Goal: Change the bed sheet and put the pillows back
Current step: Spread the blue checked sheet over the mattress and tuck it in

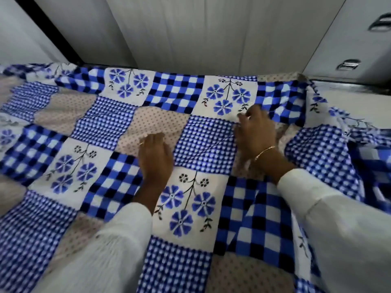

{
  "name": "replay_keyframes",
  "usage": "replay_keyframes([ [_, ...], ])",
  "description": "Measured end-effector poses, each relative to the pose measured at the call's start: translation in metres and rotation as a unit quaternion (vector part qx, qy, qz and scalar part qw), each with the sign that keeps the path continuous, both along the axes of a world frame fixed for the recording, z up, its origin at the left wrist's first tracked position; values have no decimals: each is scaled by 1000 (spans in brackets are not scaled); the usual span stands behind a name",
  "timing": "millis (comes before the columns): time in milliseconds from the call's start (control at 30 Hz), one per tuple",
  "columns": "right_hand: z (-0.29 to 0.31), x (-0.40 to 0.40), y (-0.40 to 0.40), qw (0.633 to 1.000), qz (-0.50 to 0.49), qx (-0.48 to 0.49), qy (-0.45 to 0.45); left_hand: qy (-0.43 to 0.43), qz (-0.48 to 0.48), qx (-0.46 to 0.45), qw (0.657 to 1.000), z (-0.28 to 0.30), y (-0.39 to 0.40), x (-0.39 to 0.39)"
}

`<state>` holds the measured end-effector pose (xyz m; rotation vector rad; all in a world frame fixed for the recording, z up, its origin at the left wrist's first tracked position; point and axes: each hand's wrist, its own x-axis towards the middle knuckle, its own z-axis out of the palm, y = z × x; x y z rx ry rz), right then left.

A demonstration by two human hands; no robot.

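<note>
Nowhere on the patchwork bed sheet [105, 121] can any writing or label be read; its squares show blue checks, blue flowers and dotted beige. Its left edge runs out of frame, blurred. Spread over the bed, it reaches the pale wall panels [190, 32] at the far side. Near the middle, the left hand [155, 157] lies flat on it, fingers straight and close together, a ring [141, 143] on one finger. Further right, the right hand [255, 130], wearing a thin bracelet [264, 152], rests on the cloth with fingers bent; whether they pinch it I cannot tell. At the right the sheet bunches into folds beside two metal handles [348, 64].
</note>
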<state>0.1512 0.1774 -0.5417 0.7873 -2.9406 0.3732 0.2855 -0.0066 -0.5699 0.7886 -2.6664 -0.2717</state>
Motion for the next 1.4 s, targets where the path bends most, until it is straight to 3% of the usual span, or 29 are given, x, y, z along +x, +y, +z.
replay_keyframes([
  [100, -7, 67, -38, 977, 166, 45, -129, -122, 104, 39, 986, 10, -17, 49],
  [167, -12, 97, -59, 958, 220, 88, -158, -199, 121, 48, 971, 15, -36, 80],
  [267, -15, 116, -79, 964, 166, 100, -182, -254, 34, 37, 966, 11, -68, 105],
  [367, -16, 122, -95, 982, 132, 98, -92, -278, -49, 33, 959, 10, -86, 100],
  [400, -13, 121, -99, 985, 116, 104, -72, -276, -54, 38, 959, 10, -91, 94],
  [533, -3, 97, -105, 984, -33, 115, -132, -184, -59, 69, 979, 20, -99, 54],
  [633, 4, 77, -118, 967, -180, 85, -157, -170, -166, 70, 969, 31, -102, 27],
  [700, 3, 74, -133, 962, -226, 75, -132, -179, -218, 82, 956, 29, -110, 21],
  [767, -1, 76, -153, 973, -200, 96, -65, -147, -217, 98, 960, 26, -133, 22],
  [833, -3, 73, -179, 989, -117, 85, -42, -114, -158, 97, 976, 28, -164, 16],
  [933, -5, 56, -224, 995, -24, 48, -87, -140, -61, 93, 984, 33, -214, -9],
  [1033, -5, 30, -259, 990, -11, 67, -127, -178, -23, 112, 977, 29, -257, -38],
  [1100, -7, 7, -271, 987, -45, 84, -129, -190, -35, 108, 975, 21, -279, -56],
  [1267, -32, -15, -286, 983, -67, 123, -122, -106, -54, -55, 991, 12, -323, -103],
  [1333, -35, -19, -288, 981, -71, 127, -126, -100, -98, -19, 990, 10, -340, -120],
  [1400, -29, -24, -288, 983, -77, 106, -125, -70, -141, 77, 984, 18, -346, -128],
])
